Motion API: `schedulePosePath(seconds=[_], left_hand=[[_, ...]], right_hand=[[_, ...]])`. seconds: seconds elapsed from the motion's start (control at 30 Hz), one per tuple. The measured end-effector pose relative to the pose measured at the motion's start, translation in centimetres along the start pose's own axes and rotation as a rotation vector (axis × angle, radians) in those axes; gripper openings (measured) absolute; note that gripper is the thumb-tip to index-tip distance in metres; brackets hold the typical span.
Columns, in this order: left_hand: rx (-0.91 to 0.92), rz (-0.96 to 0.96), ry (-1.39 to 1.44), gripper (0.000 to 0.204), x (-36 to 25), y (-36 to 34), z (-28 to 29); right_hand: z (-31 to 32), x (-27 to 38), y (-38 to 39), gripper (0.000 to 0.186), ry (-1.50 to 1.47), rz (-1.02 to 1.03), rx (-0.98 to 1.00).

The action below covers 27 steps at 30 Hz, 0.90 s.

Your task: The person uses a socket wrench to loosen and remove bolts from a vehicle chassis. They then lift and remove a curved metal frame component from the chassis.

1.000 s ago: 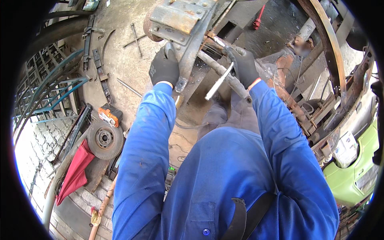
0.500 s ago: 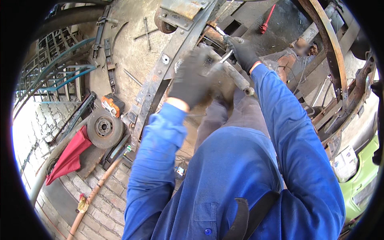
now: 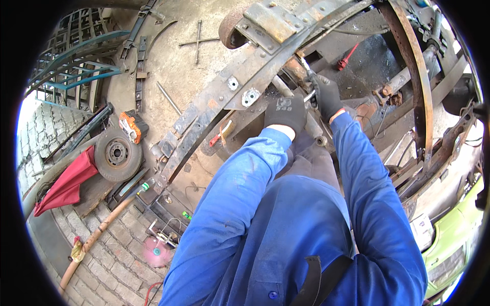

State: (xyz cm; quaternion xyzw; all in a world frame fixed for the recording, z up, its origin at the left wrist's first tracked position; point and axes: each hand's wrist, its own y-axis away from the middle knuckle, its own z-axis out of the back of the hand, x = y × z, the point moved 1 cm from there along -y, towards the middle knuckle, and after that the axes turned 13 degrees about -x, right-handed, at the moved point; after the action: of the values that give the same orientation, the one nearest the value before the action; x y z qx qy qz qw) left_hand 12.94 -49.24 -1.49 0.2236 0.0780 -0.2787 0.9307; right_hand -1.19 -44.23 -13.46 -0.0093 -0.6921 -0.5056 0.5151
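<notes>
My left hand [image 3: 286, 113], in a black glove, is curled into a fist over a grey tube that looks like a shock absorber [image 3: 315, 128]. A short silver metal rod [image 3: 309, 96] shows between this fist and my right hand [image 3: 326, 95], also gloved in black. The right fingers are wrapped round a slim silver tool [image 3: 306, 63], whose far end points up at a rusty cylindrical part [image 3: 296, 70] beside the frame rail. How the rod and tool meet is hidden by the gloves. The riveted steel frame rail [image 3: 214, 104] runs diagonally past my left hand.
A curved rusty beam [image 3: 414, 66] arches at the right, near a long axle tube [image 3: 398, 81]. On the floor lie a cross-shaped wrench [image 3: 198, 42], a metal bar [image 3: 168, 98] and a red-handled tool [image 3: 347, 57]. Left are a wheel [image 3: 118, 154], an orange-black machine [image 3: 130, 126] and a red cloth [image 3: 69, 186].
My left hand, blurred and farther left before, has moved right to beside my right hand. My right hand keeps its grip on the silver tool. The whole view has shifted.
</notes>
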Motion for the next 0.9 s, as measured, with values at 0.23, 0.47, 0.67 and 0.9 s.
schedulePosePath(seconds=[0.23,0.47,0.67,0.9], left_hand=[[0.018,-0.048,0.101,0.024,2.6,0.0,-3.2],[0.027,-0.119,0.204,0.033,5.5,-1.3,-8.7],[0.187,0.019,0.297,0.038,5.1,-2.6,-8.0],[0.236,0.034,0.310,0.044,-2.3,-1.1,4.2]], right_hand=[[-0.2,-0.3,0.0,0.035,0.122,0.039,-0.093],[-0.7,-1.2,0.1,0.032,0.333,0.437,-0.261],[-0.6,-0.5,0.3,0.032,0.346,0.479,-0.265],[2.0,1.9,-0.8,0.043,0.067,-0.176,0.069]])
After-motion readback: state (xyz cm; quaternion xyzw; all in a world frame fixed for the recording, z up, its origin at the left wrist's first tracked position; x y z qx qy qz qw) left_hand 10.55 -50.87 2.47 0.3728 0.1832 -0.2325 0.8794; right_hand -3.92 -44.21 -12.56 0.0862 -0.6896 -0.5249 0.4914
